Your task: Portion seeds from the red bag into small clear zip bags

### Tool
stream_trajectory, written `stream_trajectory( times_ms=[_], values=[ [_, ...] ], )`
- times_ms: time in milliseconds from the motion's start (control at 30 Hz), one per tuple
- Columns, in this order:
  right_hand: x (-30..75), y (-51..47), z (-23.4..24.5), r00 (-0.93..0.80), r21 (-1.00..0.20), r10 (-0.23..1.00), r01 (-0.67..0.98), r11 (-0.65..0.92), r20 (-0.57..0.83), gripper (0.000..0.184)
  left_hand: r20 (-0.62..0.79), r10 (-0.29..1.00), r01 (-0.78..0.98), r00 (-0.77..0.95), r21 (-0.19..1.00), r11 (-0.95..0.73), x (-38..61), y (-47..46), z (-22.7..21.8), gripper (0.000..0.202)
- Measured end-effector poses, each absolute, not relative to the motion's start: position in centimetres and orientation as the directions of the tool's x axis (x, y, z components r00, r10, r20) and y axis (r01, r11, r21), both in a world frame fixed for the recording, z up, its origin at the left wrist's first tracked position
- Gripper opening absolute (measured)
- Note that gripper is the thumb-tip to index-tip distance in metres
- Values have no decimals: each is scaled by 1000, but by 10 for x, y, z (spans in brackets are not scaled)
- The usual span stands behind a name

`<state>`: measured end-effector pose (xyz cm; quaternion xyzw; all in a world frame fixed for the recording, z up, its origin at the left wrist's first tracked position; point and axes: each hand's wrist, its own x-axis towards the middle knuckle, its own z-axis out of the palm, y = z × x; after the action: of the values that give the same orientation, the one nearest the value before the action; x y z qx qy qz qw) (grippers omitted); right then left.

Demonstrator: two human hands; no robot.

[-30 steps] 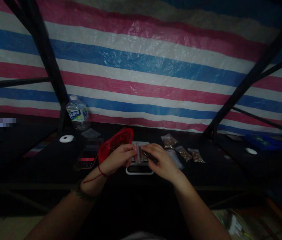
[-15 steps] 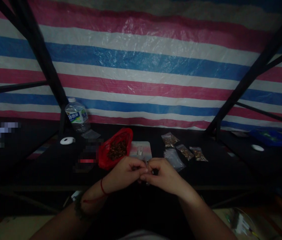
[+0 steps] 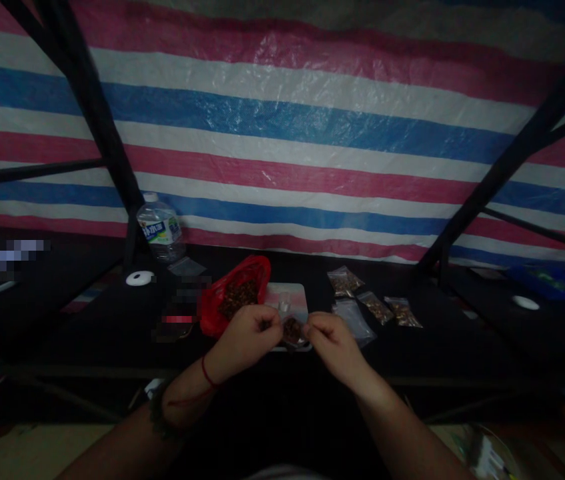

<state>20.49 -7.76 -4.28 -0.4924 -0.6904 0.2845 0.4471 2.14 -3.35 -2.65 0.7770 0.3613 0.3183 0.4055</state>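
Note:
Between my two hands hangs a small clear plastic bag [image 3: 293, 331] with brown pieces in it. My left hand [image 3: 253, 335] pinches its left edge, and my right hand [image 3: 331, 341] pinches the right edge. Behind the bag lies a pale flat tray or scale [image 3: 296, 293] with a small clear cup [image 3: 284, 305] on it. A red plastic bag [image 3: 258, 265], open and full of brown pieces, stands beside my left hand. To the right of my right hand is a stack of flat clear bags [image 3: 355, 321].
Several filled zip bags [image 3: 375, 308] lie on the black table [image 3: 442, 347] at right. A large plastic bottle [image 3: 161, 230] stands at back left near a white round object [image 3: 140, 278]. Dark metal posts [image 3: 107, 140] and a striped sheet [image 3: 282, 133] rise behind.
My hands have moved apart from each other, and the small filled bag now shows stretched between them. The view has shifted slightly.

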Motion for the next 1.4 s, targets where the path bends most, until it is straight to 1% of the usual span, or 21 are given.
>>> stream_trajectory(
  times_ms=[67, 133, 167, 233, 300, 333, 400, 433, 467, 533, 600, 667, 700, 767, 867, 967, 1033, 1100, 1200, 1400],
  values=[
    [202, -77, -44, -96, -855, 921, 344, 387, 379, 32, 289, 778, 279, 559, 818, -504, 16, -32, -20, 23],
    [198, -76, -46, -28, -912, 932, 197, 359, 361, 15, 342, 738, 225, 581, 804, -550, 10, -31, -13, 23],
    [197, -75, -48, 7, -943, 948, 99, 317, 320, 21, 358, 724, 196, 589, 806, -558, 7, -30, -9, 23],
    [193, -74, -52, 21, -973, 983, -139, 182, 180, 41, 378, 715, 146, 588, 820, -554, 0, -29, -2, 24],
    [188, -73, -53, -84, -935, 996, -355, -8, 23, 47, 399, 724, 118, 563, 829, -547, -6, -28, 2, 25],
    [186, -72, -52, -161, -900, 986, -424, -105, -40, 47, 412, 733, 115, 542, 827, -550, -9, -26, 3, 26],
    [183, -69, -49, -278, -841, 953, -482, -247, -121, 43, 439, 746, 144, 500, 808, -572, -14, -22, 3, 27],
    [182, -66, -46, -295, -826, 946, -493, -274, -137, 41, 450, 752, 173, 482, 792, -586, -17, -18, 3, 27],
    [181, -62, -43, -286, -821, 948, -502, -272, -139, 38, 458, 759, 214, 463, 773, -597, -21, -14, 2, 27],
    [179, -49, -36, -224, -835, 968, -507, -214, -112, 36, 460, 790, 337, 406, 728, -597, -30, -3, 0, 25],
    [179, -29, -29, -173, -874, 983, -466, -138, -63, 36, 455, 830, 505, 322, 659, -557, -42, 10, -3, 29],
    [179, -3, -25, -154, -927, 988, -371, -61, -3, 38, 440, 858, 667, 266, 559, -493, -57, 25, -8, 35],
    [179, 11, -25, -156, -952, 987, -307, -19, 31, 40, 414, 869, 725, 271, 505, -467, -63, 32, -10, 36],
    [177, 39, -29, -167, -988, 983, -145, 57, 81, 39, 295, 901, 800, 319, 426, -423, -75, 43, -15, 34],
    [169, 73, -38, -237, -984, 965, 113, 141, 111, 36, 93, 914, 832, 396, 384, -400, -86, 52, -23, 27],
    [156, 90, -41, -286, -900, 932, 306, 309, 222, 31, 20, 897, 830, 442, 371, -417, -88, 55, -30, 24],
    [148, 94, -38, -347, -797, 889, 422, 431, 298, 28, 15, 901, 843, 433, 347, -411, -87, 57, -34, 26],
    [141, 94, -34, -388, -698, 860, 512, 500, 330, 27, 43, 922, 866, 385, 327, -377, -85, 58, -35, 30],
    [134, 91, -30, -363, -609, 862, 610, 506, 353, 24, 96, 936, 878, 337, 327, -350, -83, 60, -34, 32],
    [129, 90, -32, -338, -472, 845, 714, 518, 415, 25, 103, 922, 855, 374, 347, -386, -84, 56, -27, 28]
  ],
)
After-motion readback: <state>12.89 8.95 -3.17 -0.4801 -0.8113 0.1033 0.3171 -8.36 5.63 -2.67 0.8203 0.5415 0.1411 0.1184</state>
